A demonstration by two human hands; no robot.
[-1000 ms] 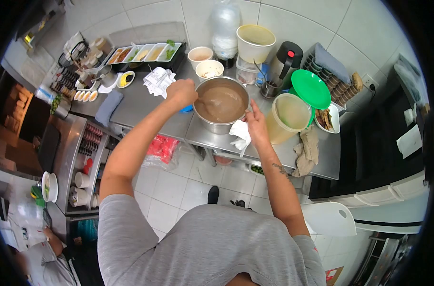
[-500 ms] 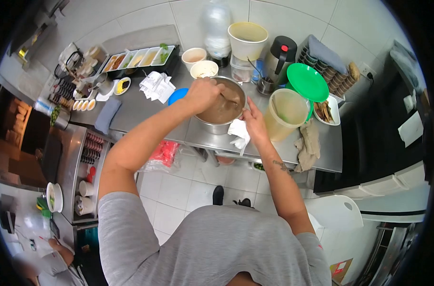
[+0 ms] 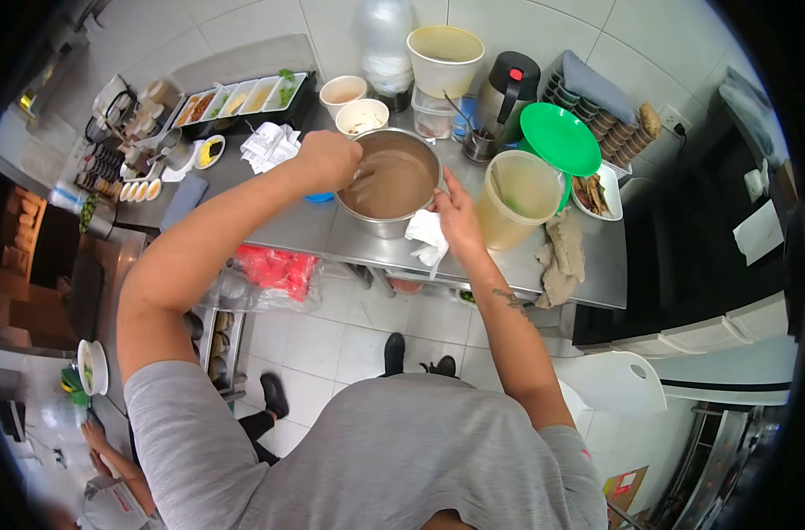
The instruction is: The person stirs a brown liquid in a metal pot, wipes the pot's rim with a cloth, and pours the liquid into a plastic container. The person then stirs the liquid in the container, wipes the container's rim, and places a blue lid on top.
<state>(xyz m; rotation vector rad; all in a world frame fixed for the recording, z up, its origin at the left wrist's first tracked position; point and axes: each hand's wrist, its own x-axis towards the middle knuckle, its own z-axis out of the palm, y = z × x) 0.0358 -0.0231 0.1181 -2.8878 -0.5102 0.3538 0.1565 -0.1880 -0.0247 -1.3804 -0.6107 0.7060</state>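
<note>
Left hand: the fingers are curled into a closed fist around the upper end of a stirring utensil. The utensil's lower end is submerged in brown liquid and is blurred, so its type cannot be determined. The fist is positioned over the near-left rim of the metal pot that contains the liquid.

Right hand: the fingers are extended and held close together, with the fingertips against the pot's right rim. A white paper towel lies under the palm, between the hand and the pot wall. It cannot be determined whether the fingers clamp the rim or only rest on it.

The pot stands between the two hands on the steel table, near its front edge.

- Directly under the left fist: a blue lid, flat on the table.
- Just beyond the left fist: two cups, and white folded papers to their left.
- Just right of the right hand: a translucent plastic tub holding yellowish liquid, touching or nearly touching a green lid behind it.
- Below the tub, near the right wrist: a beige rag at the table edge.
- Well beyond the pot: a thermos against the tiled wall.
</note>
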